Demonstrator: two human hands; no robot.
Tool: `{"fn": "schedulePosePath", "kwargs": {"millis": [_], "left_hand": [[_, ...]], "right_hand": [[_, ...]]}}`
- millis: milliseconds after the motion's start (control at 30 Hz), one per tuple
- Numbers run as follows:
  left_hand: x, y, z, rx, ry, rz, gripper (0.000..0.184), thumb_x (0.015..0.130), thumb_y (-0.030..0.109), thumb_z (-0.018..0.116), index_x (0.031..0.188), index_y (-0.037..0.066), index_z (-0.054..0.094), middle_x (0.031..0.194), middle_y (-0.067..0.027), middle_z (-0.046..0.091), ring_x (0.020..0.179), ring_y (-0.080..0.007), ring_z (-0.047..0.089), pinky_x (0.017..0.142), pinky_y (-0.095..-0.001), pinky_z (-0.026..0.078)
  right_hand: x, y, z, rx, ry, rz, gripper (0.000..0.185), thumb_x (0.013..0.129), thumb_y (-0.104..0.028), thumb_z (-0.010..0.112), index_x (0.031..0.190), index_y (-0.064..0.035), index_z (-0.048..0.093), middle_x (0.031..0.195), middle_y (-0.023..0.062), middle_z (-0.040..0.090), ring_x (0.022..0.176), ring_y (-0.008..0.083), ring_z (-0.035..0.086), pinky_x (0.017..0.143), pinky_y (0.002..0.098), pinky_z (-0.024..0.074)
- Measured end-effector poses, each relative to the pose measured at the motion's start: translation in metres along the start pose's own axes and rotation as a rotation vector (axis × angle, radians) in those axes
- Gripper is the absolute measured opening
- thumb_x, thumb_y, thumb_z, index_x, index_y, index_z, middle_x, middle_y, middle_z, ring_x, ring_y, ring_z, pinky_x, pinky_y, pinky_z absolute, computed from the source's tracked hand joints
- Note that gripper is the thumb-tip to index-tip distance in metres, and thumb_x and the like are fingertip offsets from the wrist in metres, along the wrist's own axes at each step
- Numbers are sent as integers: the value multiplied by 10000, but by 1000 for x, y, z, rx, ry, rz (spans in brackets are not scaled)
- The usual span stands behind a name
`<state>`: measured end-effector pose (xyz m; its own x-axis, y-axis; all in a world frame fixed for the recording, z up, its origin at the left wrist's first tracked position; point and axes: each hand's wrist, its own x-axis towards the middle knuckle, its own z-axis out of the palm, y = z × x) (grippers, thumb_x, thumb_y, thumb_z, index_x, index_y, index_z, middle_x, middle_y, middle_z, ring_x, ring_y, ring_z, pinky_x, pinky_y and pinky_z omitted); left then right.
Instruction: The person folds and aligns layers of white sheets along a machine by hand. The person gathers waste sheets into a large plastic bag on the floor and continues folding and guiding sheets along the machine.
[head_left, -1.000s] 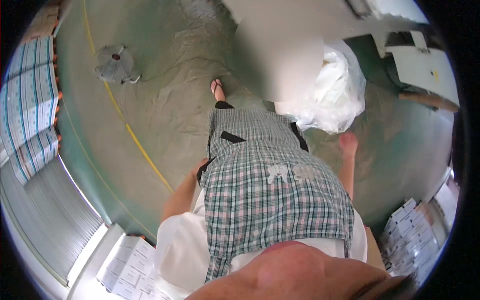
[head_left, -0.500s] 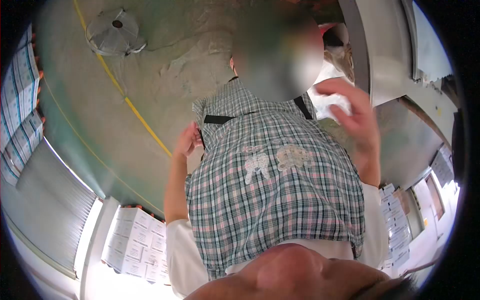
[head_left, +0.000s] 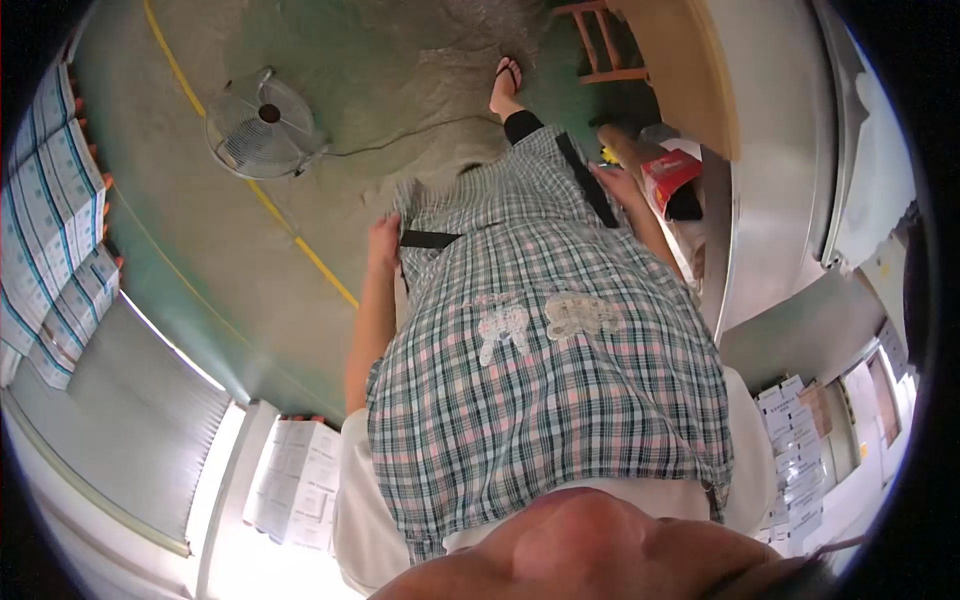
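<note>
My left hand (head_left: 383, 240) hangs beside the left edge of the checked apron (head_left: 540, 370), its fingers loosely curled and nothing visible in them. On the other side, my right hand (head_left: 618, 186) is low by the apron's black strip (head_left: 588, 182), with the fingers partly spread and no object visible in it. Just to its right is a red packet (head_left: 670, 176), close to the hand; whether they touch is unclear. One foot in a flip-flop (head_left: 506, 85) is forward on the floor.
A round floor fan (head_left: 265, 125) stands at the upper left, its cable running across the floor towards my legs. A large pale surface (head_left: 770, 150) is close on my right, near a brown panel (head_left: 690, 70) and an orange-red frame (head_left: 600, 45). Stacked boxes (head_left: 60, 210) line the left.
My right hand has swung down from its raised position to the apron's side. The blurred round patch has gone, so the foot and red packet show. The surroundings on the right have shifted.
</note>
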<state>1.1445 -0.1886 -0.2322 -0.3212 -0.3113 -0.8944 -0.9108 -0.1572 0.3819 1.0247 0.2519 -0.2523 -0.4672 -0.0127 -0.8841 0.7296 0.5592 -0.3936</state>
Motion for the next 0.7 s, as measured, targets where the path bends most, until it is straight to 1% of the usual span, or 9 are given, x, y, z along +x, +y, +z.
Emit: {"fn": "schedulePosePath", "kwargs": {"millis": [67, 133, 167, 267, 300, 400, 467, 600, 700], "left_hand": [[12, 68, 8, -83, 52, 107, 318, 795, 226, 545, 979, -33, 536, 913, -113, 587, 853, -206, 542, 740, -312, 436], [36, 108, 11, -70, 142, 211, 312, 792, 219, 548, 955, -47, 536, 911, -119, 595, 836, -203, 542, 716, -319, 432], [52, 119, 4, 53, 182, 209, 298, 796, 211, 542, 935, -52, 540, 896, -115, 601, 814, -199, 546, 699, -322, 431], [71, 154, 16, 224, 161, 327, 264, 792, 199, 530, 887, -46, 557, 808, -146, 608, 756, -211, 565, 670, -347, 432], [94, 149, 9, 479, 236, 501, 260, 781, 214, 519, 834, -34, 576, 730, -190, 594, 726, -291, 592, 675, -386, 439], [119, 146, -14, 887, 428, 480, 282, 762, 244, 519, 810, -29, 572, 734, -234, 574, 753, -366, 580, 686, -429, 434], [145, 144, -39, 836, 357, 236, 314, 754, 275, 517, 807, -27, 585, 788, -239, 587, 796, -400, 560, 700, -444, 434], [161, 210, -39, 1018, 327, 348, 319, 732, 285, 553, 816, -19, 605, 791, -222, 602, 789, -361, 585, 693, -414, 448], [198, 269, -48, 860, 245, 376, 313, 712, 279, 579, 812, -14, 623, 763, -200, 616, 760, -309, 605, 668, -378, 455]], "right_hand": [[79, 29, 8, 51, 34, -103, 427, 768, -414, 586, 765, 11, 631, 676, 12, 553, 665, 81, 476, 562, 266, 383], [93, 20, 1, 116, 84, -472, 347, 749, -336, 599, 820, 3, 621, 681, 6, 544, 642, 77, 460, 530, 266, 364], [75, -18, -13, 28, 57, -351, 236, 818, -199, 505, 918, -3, 591, 815, 31, 596, 739, 110, 519, 645, 266, 407], [86, -22, -34, -83, 366, -201, 309, 801, -264, 529, 943, 6, 583, 845, 82, 609, 779, 158, 546, 696, 304, 412], [82, -28, -38, -65, 440, -5, 373, 781, -293, 546, 975, 27, 557, 887, 135, 598, 836, 214, 551, 737, 341, 405], [94, -17, -54, 198, 476, -1, 385, 784, -272, 540, 1038, 17, 526, 988, 142, 567, 905, 234, 535, 783, 348, 402], [103, -34, -63, 302, 499, -3, 387, 784, -263, 536, 1055, 13, 518, 1013, 138, 557, 925, 235, 524, 792, 349, 400], [121, -51, -79, 447, 559, -31, 395, 783, -244, 526, 1087, 7, 502, 1062, 130, 535, 966, 237, 503, 811, 352, 394], [128, -63, -79, 528, 623, -12, 404, 783, -231, 519, 1112, 2, 490, 1099, 124, 518, 997, 239, 487, 825, 355, 390]]}}
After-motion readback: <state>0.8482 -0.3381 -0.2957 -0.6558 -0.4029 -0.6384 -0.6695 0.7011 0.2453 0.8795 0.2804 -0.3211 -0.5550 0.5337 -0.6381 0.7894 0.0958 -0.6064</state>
